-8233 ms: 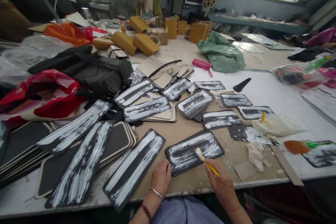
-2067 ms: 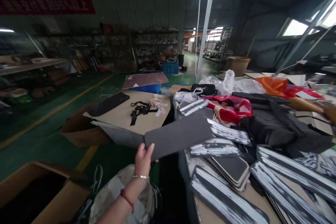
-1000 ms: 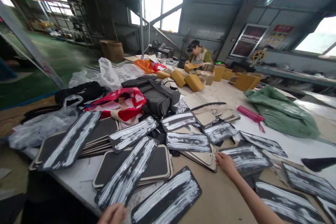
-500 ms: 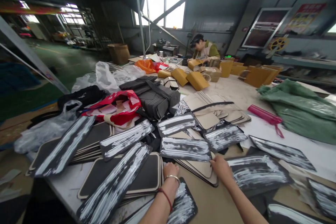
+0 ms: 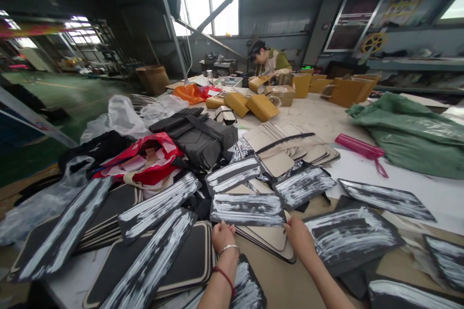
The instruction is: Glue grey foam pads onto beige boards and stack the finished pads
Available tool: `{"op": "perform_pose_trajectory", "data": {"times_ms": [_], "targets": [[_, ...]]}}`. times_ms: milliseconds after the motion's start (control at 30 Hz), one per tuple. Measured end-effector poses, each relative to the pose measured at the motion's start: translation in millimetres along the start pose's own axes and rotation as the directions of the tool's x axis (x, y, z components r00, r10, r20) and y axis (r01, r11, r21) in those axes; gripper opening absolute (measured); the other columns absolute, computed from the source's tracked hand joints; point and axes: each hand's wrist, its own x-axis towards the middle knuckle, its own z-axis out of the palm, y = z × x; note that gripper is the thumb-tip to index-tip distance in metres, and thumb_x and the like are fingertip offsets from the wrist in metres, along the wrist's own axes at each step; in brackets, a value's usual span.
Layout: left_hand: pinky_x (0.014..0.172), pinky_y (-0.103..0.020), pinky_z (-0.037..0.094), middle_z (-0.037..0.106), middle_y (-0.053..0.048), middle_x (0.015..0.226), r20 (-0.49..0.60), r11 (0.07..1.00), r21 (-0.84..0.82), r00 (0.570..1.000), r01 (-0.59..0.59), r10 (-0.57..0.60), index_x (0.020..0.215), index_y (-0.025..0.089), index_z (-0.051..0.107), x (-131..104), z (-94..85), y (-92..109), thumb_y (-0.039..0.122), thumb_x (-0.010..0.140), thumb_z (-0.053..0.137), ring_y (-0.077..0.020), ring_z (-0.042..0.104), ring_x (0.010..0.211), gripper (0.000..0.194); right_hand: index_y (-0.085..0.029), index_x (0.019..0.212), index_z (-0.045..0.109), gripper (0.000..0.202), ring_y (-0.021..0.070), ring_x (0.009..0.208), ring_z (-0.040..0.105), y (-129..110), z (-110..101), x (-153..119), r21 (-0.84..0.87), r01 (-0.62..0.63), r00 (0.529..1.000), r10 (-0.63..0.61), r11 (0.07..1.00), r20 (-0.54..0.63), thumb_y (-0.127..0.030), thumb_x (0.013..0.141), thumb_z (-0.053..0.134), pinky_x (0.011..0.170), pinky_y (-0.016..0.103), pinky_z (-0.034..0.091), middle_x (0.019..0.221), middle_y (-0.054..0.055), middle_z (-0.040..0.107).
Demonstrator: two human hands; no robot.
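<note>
A black rectangular panel [image 5: 248,208] with white streaks, which look like brushed-on glue, lies over beige boards in the middle. My left hand [image 5: 223,237] is closed at its lower left corner, fingers curled at the edge. My right hand [image 5: 297,237] pinches its lower right corner. Below the panel, a stack of beige boards with dark edges [image 5: 266,236] shows between my hands. Left of my left hand is a stack of black boards with beige borders [image 5: 188,256], partly covered by a long streaked strip [image 5: 155,256].
More streaked panels lie around, including one at right [image 5: 353,234] and one behind [image 5: 304,186]. Further back are a dark grey bundle [image 5: 206,137], a red bag [image 5: 159,147], a pink pouch [image 5: 358,146] and a green sack [image 5: 409,130]. A person [image 5: 275,60] sits across the table near yellow bags.
The view has turned slightly, so most things sit further left. My left hand has moved up to the panel's lower left corner. My right hand stays at the lower right corner.
</note>
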Motion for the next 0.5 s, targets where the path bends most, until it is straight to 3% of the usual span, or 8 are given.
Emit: {"op": "perform_pose_trajectory", "data": {"times_ms": [133, 233, 333, 400, 500], "targets": [[0.053, -0.028, 0.053, 0.056, 0.0, 0.049, 0.048, 1.0, -0.018, 0.999, 0.024, -0.023, 0.059, 0.017, 0.048, -6.9, 2.5, 23.3, 0.022, 0.073, 0.051, -0.0171, 0.063, 0.05, 0.015, -0.013, 0.097, 0.056, 0.02, 0.0218, 0.093, 0.057, 5.7, 0.7, -19.8, 0.001, 0.026, 1.0, -0.026, 1.0, -0.012, -0.02, 0.087, 0.04, 0.074, 0.026, 0.038, 0.099, 0.012, 0.06], [0.054, -0.027, 0.052, 0.06, 0.0, 0.054, 0.157, 0.994, -0.028, 0.982, -0.106, 0.109, 0.065, 0.016, 0.051, -23.6, -5.9, 53.4, 0.03, 0.072, 0.056, -0.0163, 0.064, 0.054, 0.016, -0.01, 0.112, 0.051, 0.032, 0.0256, 0.098, 0.054, 8.6, 7.4, -44.6, -0.051, 0.003, 0.997, -0.007, 0.999, -0.079, -0.028, 0.087, 0.041, 0.081, 0.029, 0.037, 0.104, 0.016, 0.058], [0.058, -0.026, 0.052, 0.064, 0.0, 0.06, 0.249, 0.949, -0.019, 0.917, -0.316, 0.31, 0.07, 0.016, 0.055, -44.4, -27.2, 87.5, 0.04, 0.072, 0.058, -0.0142, 0.063, 0.057, 0.024, -0.001, 0.127, 0.036, 0.06, 0.032, 0.101, 0.051, -0.1, 16.0, -60.8, -0.076, -0.09, 0.985, 0.078, 0.993, -0.152, -0.043, 0.085, 0.044, 0.085, 0.037, 0.037, 0.109, 0.023, 0.053], [0.06, -0.026, 0.052, 0.065, 0.0, 0.061, 0.231, 0.923, -0.025, 0.896, -0.384, 0.379, 0.07, 0.016, 0.056, -55.9, -47.1, 108.0, 0.042, 0.071, 0.06, -0.0133, 0.062, 0.057, 0.026, 0.002, 0.131, 0.029, 0.071, 0.0339, 0.1, 0.051, -11.1, 19.3, -62.1, -0.036, -0.175, 0.972, 0.166, 0.984, -0.167, -0.049, 0.083, 0.044, 0.081, 0.039, 0.039, 0.11, 0.025, 0.05], [0.06, -0.025, 0.052, 0.065, 0.001, 0.06, 0.143, 0.908, -0.043, 0.897, -0.418, 0.419, 0.069, 0.016, 0.056, -66.8, -79.9, 131.6, 0.042, 0.067, 0.064, -0.013, 0.061, 0.054, 0.028, -0.002, 0.132, 0.026, 0.075, 0.0342, 0.101, 0.051, -23.9, 18.6, -53.9, 0.074, -0.294, 0.942, 0.302, 0.953, -0.145, -0.05, 0.079, 0.048, 0.075, 0.039, 0.043, 0.113, 0.024, 0.048]]}}
